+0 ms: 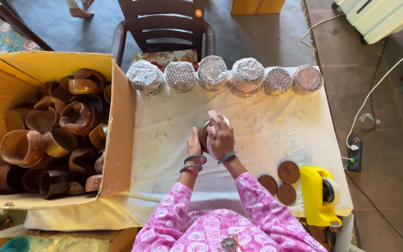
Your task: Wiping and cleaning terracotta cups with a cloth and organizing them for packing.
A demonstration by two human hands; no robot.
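On the cloth-covered counter (267,126), the left hand (193,142) steadies and the right hand (220,137) grips the wooden cup (204,135); the pink cloth (213,116) should press evenly around its wall.

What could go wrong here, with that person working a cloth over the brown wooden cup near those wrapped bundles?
1. The brown wooden cup is held above the table between the left hand and right hand; a loose grip could drop it.
2. The six bubble-wrapped bundles sit along the far edge of the white-clothed table; a nudge might push one off.
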